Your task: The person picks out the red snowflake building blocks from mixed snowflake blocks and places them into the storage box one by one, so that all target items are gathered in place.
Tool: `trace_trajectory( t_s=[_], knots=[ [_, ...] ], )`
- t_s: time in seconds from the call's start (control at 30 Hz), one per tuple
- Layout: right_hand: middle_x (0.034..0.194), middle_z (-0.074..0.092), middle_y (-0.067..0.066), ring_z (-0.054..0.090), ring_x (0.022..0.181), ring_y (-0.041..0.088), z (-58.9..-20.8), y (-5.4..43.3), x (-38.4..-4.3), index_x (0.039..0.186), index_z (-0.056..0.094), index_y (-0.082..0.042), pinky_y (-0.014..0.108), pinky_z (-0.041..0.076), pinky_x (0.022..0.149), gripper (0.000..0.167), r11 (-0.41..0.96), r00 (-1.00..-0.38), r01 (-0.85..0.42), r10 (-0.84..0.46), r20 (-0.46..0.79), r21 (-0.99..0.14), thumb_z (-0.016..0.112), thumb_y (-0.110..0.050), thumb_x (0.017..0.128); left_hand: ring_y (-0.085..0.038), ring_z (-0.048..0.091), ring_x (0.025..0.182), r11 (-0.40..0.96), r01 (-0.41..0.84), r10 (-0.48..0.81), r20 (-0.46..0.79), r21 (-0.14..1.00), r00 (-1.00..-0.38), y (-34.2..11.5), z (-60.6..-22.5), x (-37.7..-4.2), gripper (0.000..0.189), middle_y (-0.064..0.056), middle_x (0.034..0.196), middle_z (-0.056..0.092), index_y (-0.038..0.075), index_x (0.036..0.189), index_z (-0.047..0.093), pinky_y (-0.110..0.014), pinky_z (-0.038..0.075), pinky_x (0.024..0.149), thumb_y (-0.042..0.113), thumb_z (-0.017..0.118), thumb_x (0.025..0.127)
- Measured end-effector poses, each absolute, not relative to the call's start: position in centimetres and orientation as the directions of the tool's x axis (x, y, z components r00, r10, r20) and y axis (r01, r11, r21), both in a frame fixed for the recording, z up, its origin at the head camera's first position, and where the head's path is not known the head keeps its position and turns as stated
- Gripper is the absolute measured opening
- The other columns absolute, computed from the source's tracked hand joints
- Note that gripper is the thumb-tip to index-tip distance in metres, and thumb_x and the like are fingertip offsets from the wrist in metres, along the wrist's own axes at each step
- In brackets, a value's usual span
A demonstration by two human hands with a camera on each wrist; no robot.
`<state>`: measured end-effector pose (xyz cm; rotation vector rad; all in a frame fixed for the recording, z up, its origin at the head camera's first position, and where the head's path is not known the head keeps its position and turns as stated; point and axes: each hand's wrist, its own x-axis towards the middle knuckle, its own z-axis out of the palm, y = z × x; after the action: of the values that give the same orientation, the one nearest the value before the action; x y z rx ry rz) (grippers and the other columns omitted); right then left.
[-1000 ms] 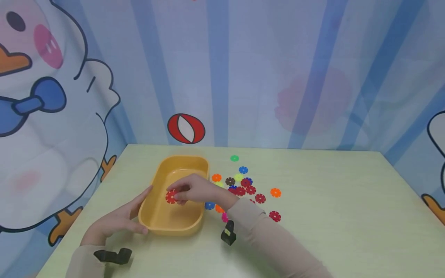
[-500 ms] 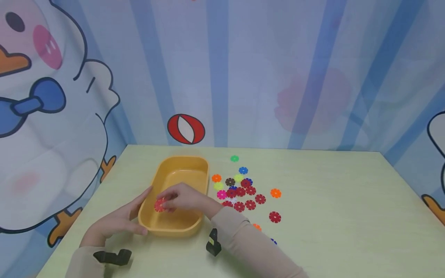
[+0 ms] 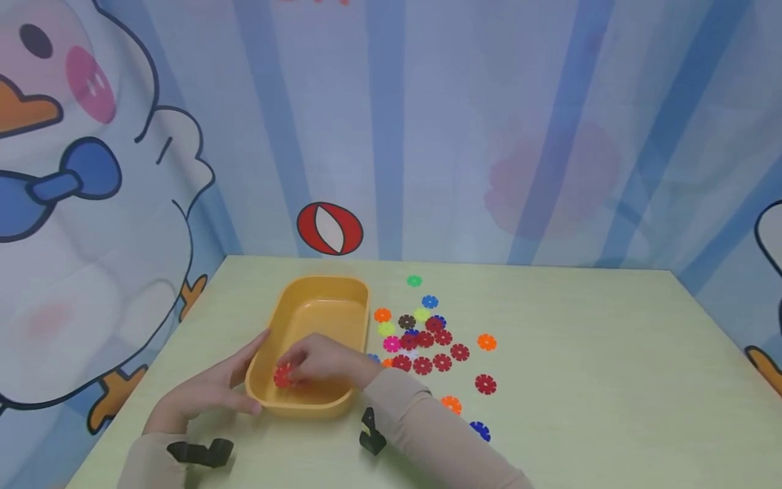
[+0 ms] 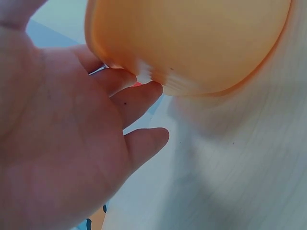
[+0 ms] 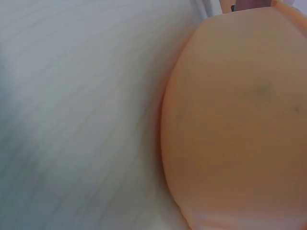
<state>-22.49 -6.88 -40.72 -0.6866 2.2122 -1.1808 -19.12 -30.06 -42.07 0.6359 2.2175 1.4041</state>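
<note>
A yellow plastic tray (image 3: 324,312) stands on the left part of the table. My left hand (image 3: 204,392) rests against its near left corner, thumb at the front and fingers along the side. In the left wrist view those fingers, fairly straight, touch the outer wall of the tray (image 4: 187,43). Inside the tray, low near its front left, my right hand (image 3: 320,356) pinches a red notched plastic disc (image 3: 282,375) between thumb and fingers. The right wrist view is mostly filled by the tray's outer wall (image 5: 235,120); the pinched disc is hidden there.
Right of the tray several notched discs lie scattered, with dark red discs (image 3: 423,365) bunched together. Farther out are an orange disc (image 3: 487,341), a green disc (image 3: 414,280) and a blue disc (image 3: 480,430). A printed curtain (image 3: 446,136) hangs behind the table.
My right hand has moved left and toward the front within the tray, lower now, still pinching the red disc. The left hand has stayed at the tray's corner.
</note>
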Motion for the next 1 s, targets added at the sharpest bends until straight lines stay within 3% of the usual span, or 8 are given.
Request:
trace_trajectory(
  t_s=[0.17,0.4,0.5,0.63,0.77,0.87,1.0],
  knots=[
    [0.081,0.067,-0.006,0.061,0.071,0.012,-41.1,-6.99,-22.33,0.112,0.073,-0.013,0.018,0.052,0.067,0.025,0.533,-0.726,-0.184,-0.64,-0.251,-0.826,0.069,-0.01,0.088,-0.047,-0.005,0.144,0.357,0.144,0.604,-0.11,0.923,-0.789,-29.93,-42.09,-19.18,0.11,-0.019,0.16,-0.009,0.009,0.155,-0.004,-0.069,0.007,0.11,0.015,0.077,0.08],
    [0.076,0.066,-0.001,0.062,0.064,0.013,-41.2,-7.23,-22.32,0.111,0.072,-0.004,0.018,0.053,0.064,0.025,0.544,-0.716,-0.18,-0.643,-0.27,-0.819,0.068,-0.003,0.086,-0.045,-0.003,0.145,0.354,0.138,0.604,-0.113,0.925,-0.789,-29.87,-42.03,-19.23,0.111,-0.018,0.161,-0.009,0.011,0.155,-0.005,-0.065,0.009,0.111,0.016,0.077,0.081],
    [0.076,0.066,0.0,0.062,0.064,0.013,-41.14,-7.34,-22.23,0.112,0.071,-0.004,0.019,0.053,0.064,0.026,0.562,-0.719,-0.156,-0.628,-0.297,-0.812,0.069,-0.002,0.086,-0.044,-0.004,0.145,0.357,0.141,0.605,-0.114,0.923,-0.788,-29.92,-42.02,-19.25,0.111,-0.017,0.161,-0.009,0.011,0.155,-0.005,-0.039,0.021,0.115,0.015,0.077,0.081],
    [0.076,0.065,0.001,0.062,0.063,0.014,-41.08,-7.5,-22.1,0.112,0.07,-0.003,0.019,0.054,0.065,0.026,0.583,-0.729,-0.124,-0.602,-0.325,-0.803,0.069,-0.001,0.086,-0.043,-0.004,0.145,0.358,0.14,0.605,-0.115,0.923,-0.788,-30.01,-42.03,-19.24,0.111,-0.016,0.161,-0.009,0.011,0.155,-0.005,-0.007,0.024,0.101,0.015,0.077,0.08],
    [0.077,0.065,0.001,0.062,0.063,0.014,-41.11,-7.67,-22.08,0.112,0.07,-0.002,0.02,0.054,0.065,0.026,0.589,-0.736,-0.11,-0.59,-0.333,-0.8,0.068,-0.001,0.086,-0.043,-0.003,0.145,0.367,0.144,0.601,-0.117,0.919,-0.79,-30.07,-41.99,-19.23,0.111,-0.016,0.161,-0.008,0.01,0.155,-0.005,-0.033,0.021,0.114,0.016,0.077,0.08],
    [0.078,0.065,0.002,0.063,0.063,0.013,-41.14,-7.75,-22.1,0.113,0.07,-0.001,0.02,0.055,0.065,0.027,0.583,-0.735,-0.112,-0.594,-0.328,-0.805,0.068,0.0,0.086,-0.043,-0.003,0.145,0.363,0.138,0.602,-0.119,0.922,-0.79,-30.09,-41.95,-19.19,0.112,-0.017,0.161,-0.008,0.01,0.155,-0.005,-0.057,0.012,0.113,0.016,0.078,0.08],
    [0.079,0.065,0.002,0.063,0.063,0.014,-41.1,-7.81,-22.06,0.113,0.07,-0.001,0.02,0.054,0.065,0.027,0.587,-0.736,-0.115,-0.592,-0.328,-0.801,0.068,0.0,0.086,-0.043,-0.004,0.145,0.349,0.125,0.604,-0.121,0.929,-0.788,-30.18,-41.95,-19.14,0.112,-0.018,0.161,-0.008,0.009,0.155,-0.006,-0.066,0.008,0.111,0.017,0.078,0.08]
  ],
)
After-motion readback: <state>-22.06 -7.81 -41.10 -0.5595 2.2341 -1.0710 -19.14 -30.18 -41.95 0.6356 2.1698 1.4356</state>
